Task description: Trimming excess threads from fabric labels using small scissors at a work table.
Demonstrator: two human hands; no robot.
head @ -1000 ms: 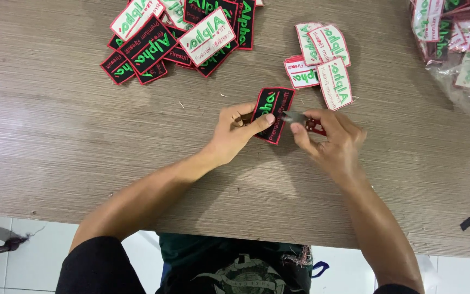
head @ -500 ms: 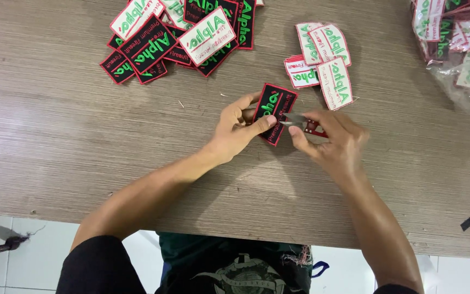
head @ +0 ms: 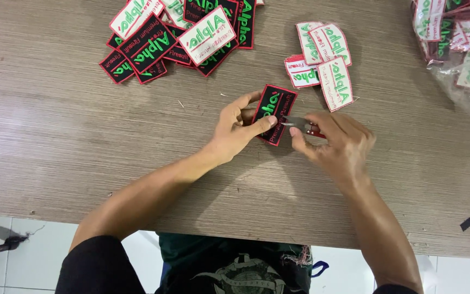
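Note:
My left hand (head: 237,129) pinches a black embroidered patch (head: 274,109) with a red border and green lettering, held just above the wooden table (head: 55,136). My right hand (head: 335,144) grips a small metal thread snipper with a red handle (head: 302,126), its tip at the patch's right edge. Both hands meet at the middle of the table.
A heap of black and white patches (head: 183,32) lies at the back left. A smaller group of white-backed patches (head: 322,57) sits behind my right hand. A clear plastic bag of more patches (head: 455,38) is at the back right. A small dark scrap (head: 466,224) lies near the table's front edge.
The patch has been turned slightly in my left hand, and the snipper tip has shifted along its right edge. Both hands stay in the same place.

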